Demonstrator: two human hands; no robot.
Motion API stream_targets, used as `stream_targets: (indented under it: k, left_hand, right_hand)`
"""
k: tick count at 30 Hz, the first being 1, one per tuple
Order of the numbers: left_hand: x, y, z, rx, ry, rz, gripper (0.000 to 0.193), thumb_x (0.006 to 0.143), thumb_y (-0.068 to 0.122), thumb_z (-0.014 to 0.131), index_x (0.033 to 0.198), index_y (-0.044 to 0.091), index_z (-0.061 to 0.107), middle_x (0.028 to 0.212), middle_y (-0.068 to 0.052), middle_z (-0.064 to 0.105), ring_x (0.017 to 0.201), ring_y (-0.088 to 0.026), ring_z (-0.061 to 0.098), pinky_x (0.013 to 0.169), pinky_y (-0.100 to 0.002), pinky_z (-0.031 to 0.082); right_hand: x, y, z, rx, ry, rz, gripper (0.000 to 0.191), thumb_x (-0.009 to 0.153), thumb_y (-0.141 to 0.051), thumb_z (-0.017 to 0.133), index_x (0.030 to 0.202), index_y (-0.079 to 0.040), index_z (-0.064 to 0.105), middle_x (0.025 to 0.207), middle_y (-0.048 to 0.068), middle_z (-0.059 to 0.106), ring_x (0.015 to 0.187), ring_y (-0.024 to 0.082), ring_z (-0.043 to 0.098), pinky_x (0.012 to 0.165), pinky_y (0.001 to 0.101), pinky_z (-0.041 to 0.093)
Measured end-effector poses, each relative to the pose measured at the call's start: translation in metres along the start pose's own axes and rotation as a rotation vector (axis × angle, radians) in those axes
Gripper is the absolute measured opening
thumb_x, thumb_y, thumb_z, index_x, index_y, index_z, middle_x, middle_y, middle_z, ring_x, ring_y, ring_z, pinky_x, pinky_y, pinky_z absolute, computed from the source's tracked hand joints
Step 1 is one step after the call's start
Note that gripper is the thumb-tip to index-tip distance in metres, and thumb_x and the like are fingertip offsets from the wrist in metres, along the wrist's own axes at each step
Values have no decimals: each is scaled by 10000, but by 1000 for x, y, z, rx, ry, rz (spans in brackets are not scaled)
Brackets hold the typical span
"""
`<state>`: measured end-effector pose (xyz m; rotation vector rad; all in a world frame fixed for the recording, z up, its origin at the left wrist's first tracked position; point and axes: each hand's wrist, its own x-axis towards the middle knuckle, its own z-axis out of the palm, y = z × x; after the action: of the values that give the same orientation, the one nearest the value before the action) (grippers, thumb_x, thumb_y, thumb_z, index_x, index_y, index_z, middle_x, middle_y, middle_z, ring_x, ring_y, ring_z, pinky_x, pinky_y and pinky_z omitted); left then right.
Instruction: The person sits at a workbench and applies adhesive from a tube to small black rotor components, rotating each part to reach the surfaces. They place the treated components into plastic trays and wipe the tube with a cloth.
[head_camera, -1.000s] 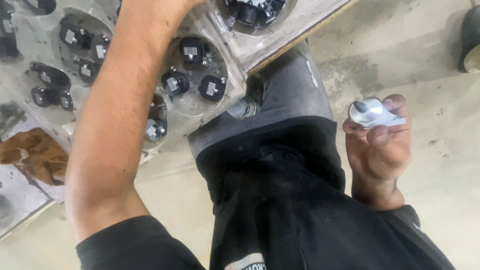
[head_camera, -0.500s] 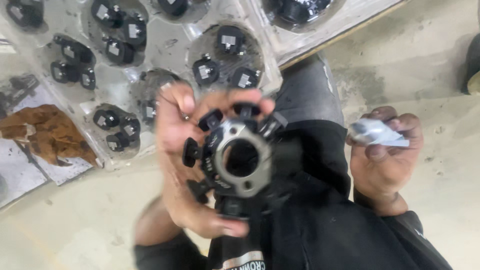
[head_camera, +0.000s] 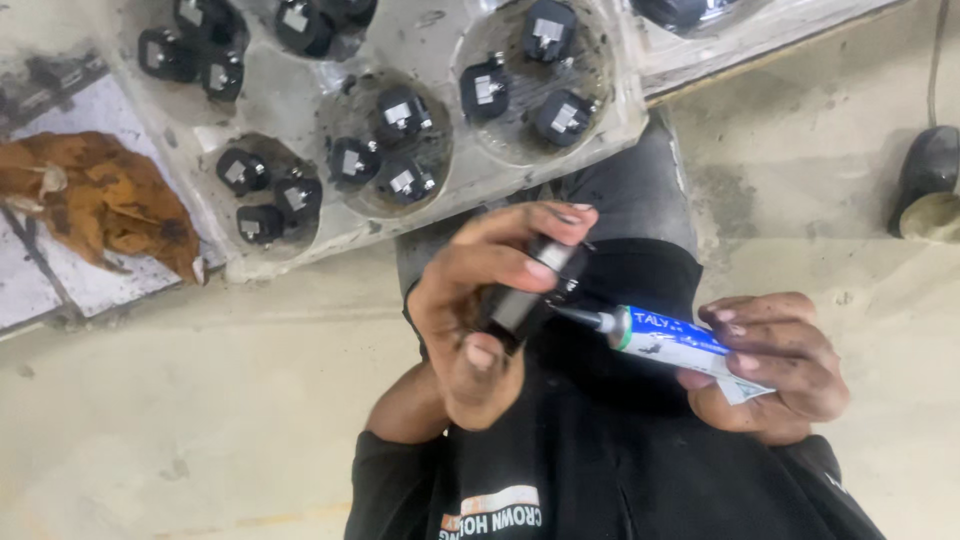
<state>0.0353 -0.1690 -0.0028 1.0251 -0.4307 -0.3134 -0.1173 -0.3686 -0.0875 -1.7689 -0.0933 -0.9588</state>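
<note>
Left hand (head_camera: 480, 320) pinches the small black rigid block-shaped part (head_camera: 530, 290) over the lap, looks light and stiff, so grip its flat sides; right hand (head_camera: 770, 365) squeezes the soft blue-and-white crimped tube (head_camera: 670, 340) mid-body, its thin nozzle (head_camera: 585, 318) touching the part.

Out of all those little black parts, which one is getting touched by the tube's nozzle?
The black part pinched in the left hand, out of the tray. The tube in the right hand points its nozzle at it; all others sit in the clear tray.
</note>
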Motion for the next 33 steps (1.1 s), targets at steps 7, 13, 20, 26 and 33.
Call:
stream_targets:
  k: [7,13,20,26,33]
  left_hand:
    - [3,-1,2,124,12,130,497,1071,467,557,1146,-20,616,1217,-294,665,1171,-375,670,1061,-512,509]
    - [4,-1,-3,199,-49,121,486,1071,445,547,1151,-29,622,1223,-298,668,1196,-371,673,1068,-497,511]
    - [2,-8,-2,141,-38,79,490,1081,419,549,1173,-56,625,1262,-299,654,1224,-355,649,1096,-496,493]
    - [-7,-15,2,-4,15,51,481,1114,394,576,1218,-73,630,1273,-293,638,1244,-325,617,1128,-472,474]
    - [-8,-18,1,-4,39,15,510,1088,431,583,1207,-63,613,1240,-311,633,1254,-376,620,1117,-530,469]
  right_hand:
    - [-17,5,2,32,52,-102,415,718,-100,904,1007,-101,606,948,83,633,941,272,697,732,372,691]
    - [-9,-3,-12,-109,-165,-176,453,684,-82,935,988,-77,600,979,104,632,941,282,710,773,390,679]
    - [1,-4,3,-161,-21,-273,374,674,-39,927,872,-84,613,862,102,645,839,254,716,672,360,685]
    - [6,-7,11,-176,-2,-281,342,698,-52,929,829,-76,614,839,105,639,812,240,698,648,375,687]
    - [5,-11,9,-198,2,-256,341,703,-59,929,816,-87,609,838,92,638,820,221,694,640,356,689]
